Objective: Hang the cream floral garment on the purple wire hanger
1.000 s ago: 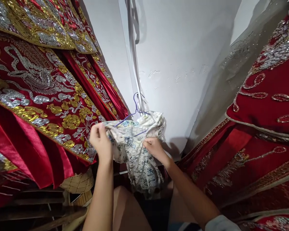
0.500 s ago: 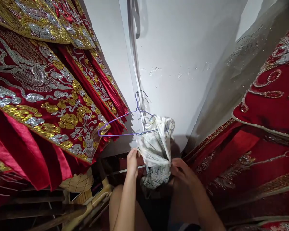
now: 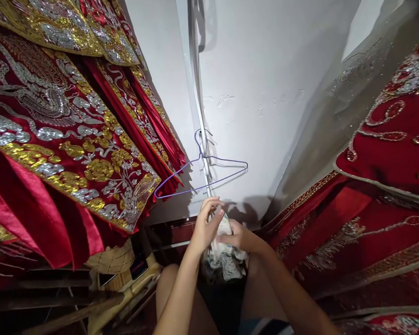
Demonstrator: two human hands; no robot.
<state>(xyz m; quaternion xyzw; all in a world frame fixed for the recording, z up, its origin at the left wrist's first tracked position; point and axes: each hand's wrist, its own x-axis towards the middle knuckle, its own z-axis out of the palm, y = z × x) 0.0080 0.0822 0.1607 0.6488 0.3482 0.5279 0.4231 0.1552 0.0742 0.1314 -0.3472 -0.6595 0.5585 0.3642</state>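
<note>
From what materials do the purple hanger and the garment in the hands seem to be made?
Purple hanger: probably plastic-coated wire, smooth, judging by its thin, evenly coloured bars.
Garment: apparently soft, matte fabric, since it bunches into folds; fibre unclear.

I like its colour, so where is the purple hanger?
In the head view, the hanger is near centre, before the white wall, just above the left hand, its left end overlapping the red cloth.
</note>
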